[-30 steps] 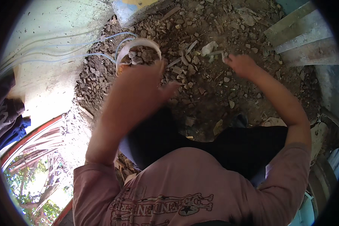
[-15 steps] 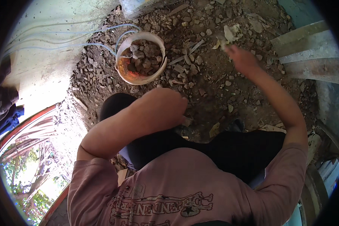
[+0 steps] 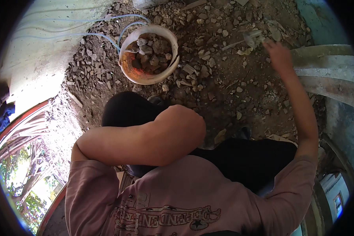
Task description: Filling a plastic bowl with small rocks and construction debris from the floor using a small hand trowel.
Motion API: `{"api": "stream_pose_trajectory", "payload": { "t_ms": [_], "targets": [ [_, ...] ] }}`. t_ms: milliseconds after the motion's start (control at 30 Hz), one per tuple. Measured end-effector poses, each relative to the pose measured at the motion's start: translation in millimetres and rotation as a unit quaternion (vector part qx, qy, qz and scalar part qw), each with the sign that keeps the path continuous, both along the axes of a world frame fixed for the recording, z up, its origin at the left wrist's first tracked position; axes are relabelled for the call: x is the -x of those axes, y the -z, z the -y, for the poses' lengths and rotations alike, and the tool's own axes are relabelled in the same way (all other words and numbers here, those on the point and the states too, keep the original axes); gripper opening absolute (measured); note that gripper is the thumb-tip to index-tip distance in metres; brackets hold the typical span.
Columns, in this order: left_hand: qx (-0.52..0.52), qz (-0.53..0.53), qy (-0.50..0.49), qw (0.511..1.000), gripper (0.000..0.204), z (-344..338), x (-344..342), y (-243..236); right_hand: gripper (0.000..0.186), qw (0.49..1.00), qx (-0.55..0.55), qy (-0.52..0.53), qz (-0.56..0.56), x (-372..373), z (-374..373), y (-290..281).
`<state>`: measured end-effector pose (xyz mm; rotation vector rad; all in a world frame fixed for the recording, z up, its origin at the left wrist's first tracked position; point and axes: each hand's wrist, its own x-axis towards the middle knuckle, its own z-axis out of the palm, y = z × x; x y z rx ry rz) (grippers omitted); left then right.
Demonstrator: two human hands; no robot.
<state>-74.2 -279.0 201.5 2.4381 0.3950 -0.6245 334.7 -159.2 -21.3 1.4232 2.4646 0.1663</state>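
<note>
My right hand (image 3: 277, 53) is reaching over the rubble at the upper right, its fingers curled at a pale, blurred thing (image 3: 253, 37) that I cannot make out. My left hand (image 3: 185, 122) rests low across my lap beside my black-clothed knee (image 3: 124, 108), back upward, its fingers hidden beneath it. Just above that knee stands a whitish bucket (image 3: 126, 70) with an orange-stained inside, partly filled with lumps of stone and broken debris (image 3: 153, 51).
Stony soil (image 3: 208, 90) surrounds me. Thin pale tubes (image 3: 98, 34) run from the light wall (image 3: 55, 51) on the left toward the bucket. Curved boards (image 3: 326, 63) line the right. At lower left a red-edged opening (image 3: 25, 120) shows branches and leaves outside.
My left hand has moved from over the bucket down and right to my lap, uncovering the bucket. My right hand has moved farther right and up with the pale thing at its fingers.
</note>
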Motion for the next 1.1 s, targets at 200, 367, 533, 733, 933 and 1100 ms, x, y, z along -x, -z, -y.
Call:
{"api": "stream_pose_trajectory", "payload": {
  "t_ms": [200, 367, 533, 733, 933, 1100],
  "targets": [
    [0.025, -0.044, -0.001, 0.999, 0.014, 7, 1, -7, 0.047, 0.962, 0.054, 0.235, -0.131, 8, -12, -9],
    [-0.001, -0.039, -0.006, 0.999, 0.013, 13, 1, -11, 0.052, 0.881, 0.260, 0.156, -0.364, 35, 15, 15],
    [0.009, -0.052, 0.019, 0.998, 0.013, 17, -2, -13, 0.051, 0.873, 0.268, 0.175, -0.369, 81, 22, 63],
    [0.031, -0.059, 0.016, 0.998, 0.014, 21, 1, -11, 0.051, 0.922, 0.210, 0.113, -0.304, 130, -12, 80],
    [0.022, -0.030, 0.003, 0.999, 0.013, 10, 3, -11, 0.050, 0.927, 0.215, 0.089, -0.294, 167, -34, 95],
    [0.012, -0.003, 0.009, 1.000, 0.013, 3, 2, -10, 0.049, 0.906, 0.204, 0.107, -0.354, 193, -13, 113]
  ]
}}
